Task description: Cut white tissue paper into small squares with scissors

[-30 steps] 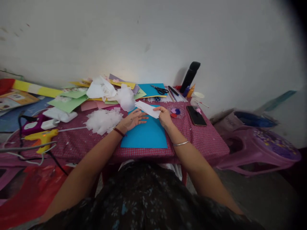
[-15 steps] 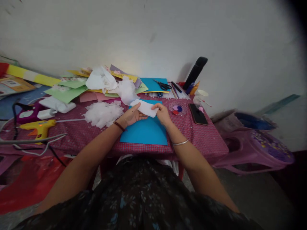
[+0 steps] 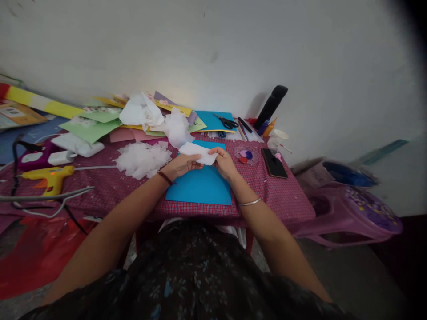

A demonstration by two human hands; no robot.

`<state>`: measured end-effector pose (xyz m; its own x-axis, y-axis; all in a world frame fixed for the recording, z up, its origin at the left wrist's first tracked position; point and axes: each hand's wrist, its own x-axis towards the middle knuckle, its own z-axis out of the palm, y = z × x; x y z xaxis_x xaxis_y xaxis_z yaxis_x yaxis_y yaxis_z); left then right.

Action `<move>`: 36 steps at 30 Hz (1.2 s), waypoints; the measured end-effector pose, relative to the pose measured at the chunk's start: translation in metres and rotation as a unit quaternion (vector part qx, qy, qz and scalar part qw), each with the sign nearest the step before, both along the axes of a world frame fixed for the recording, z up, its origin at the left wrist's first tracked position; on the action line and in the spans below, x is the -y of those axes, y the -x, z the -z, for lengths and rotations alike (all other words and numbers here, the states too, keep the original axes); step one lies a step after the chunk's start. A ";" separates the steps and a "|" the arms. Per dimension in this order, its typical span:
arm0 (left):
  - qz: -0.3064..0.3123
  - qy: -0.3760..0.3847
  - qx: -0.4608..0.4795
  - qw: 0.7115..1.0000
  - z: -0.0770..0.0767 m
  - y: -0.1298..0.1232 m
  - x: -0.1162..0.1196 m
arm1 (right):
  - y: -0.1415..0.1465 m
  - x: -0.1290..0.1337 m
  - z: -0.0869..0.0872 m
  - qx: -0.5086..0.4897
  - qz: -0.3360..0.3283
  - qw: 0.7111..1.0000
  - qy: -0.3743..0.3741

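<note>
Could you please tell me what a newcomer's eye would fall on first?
Probably the bright blue paper sheet, front and centre, with a white paper piece held over it in the left grip and right grip. Next, perhaps, come the yellow plastic glue gun at left, then the fluffy heap of white scraps between gun and sheet.

Left grip (image 3: 183, 165), right grip (image 3: 226, 165) both pinched; forearms (image 3: 125, 217) angled inward.
</note>
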<state>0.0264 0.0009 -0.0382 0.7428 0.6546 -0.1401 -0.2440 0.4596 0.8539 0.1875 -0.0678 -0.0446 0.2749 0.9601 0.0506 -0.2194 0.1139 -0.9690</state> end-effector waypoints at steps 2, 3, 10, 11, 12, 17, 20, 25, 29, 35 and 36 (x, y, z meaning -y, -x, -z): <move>0.001 0.006 0.001 1.000 -0.001 0.000 0.000 | 0.000 0.000 0.000 -0.006 -0.003 1.000 0.002; 0.001 0.010 0.002 1.000 -0.001 0.001 -0.001 | 0.001 0.001 -0.001 -0.008 -0.005 1.000 0.003; -0.013 0.026 0.006 1.000 0.000 0.000 -0.003 | 0.001 0.002 0.000 -0.006 -0.013 1.000 0.009; -0.018 0.025 0.007 1.000 0.000 0.000 -0.003 | 0.001 0.002 0.000 -0.005 -0.013 1.000 0.009; -0.026 0.022 0.009 0.999 0.001 -0.001 -0.002 | 0.001 0.002 0.001 -0.004 -0.014 1.000 0.008; -0.072 -0.005 0.015 0.997 0.002 -0.001 0.001 | 0.000 0.000 0.002 0.001 -0.018 1.000 -0.006; -0.103 -0.028 0.022 0.994 0.001 0.001 0.000 | -0.002 0.001 0.000 0.002 -0.026 0.999 -0.025; -0.146 -0.057 0.037 0.987 0.001 0.003 -0.003 | -0.005 0.007 -0.003 0.021 -0.044 0.998 -0.041; -0.154 -0.063 0.037 0.985 0.003 0.000 -0.002 | -0.003 0.004 0.002 0.087 -0.008 0.996 -0.022; -0.132 -0.027 0.059 0.989 -0.001 -0.004 0.005 | -0.010 -0.004 0.012 0.205 0.047 0.978 -0.001; -0.129 -0.017 0.069 0.989 -0.002 -0.004 0.005 | -0.010 -0.004 0.012 0.220 0.051 0.974 0.002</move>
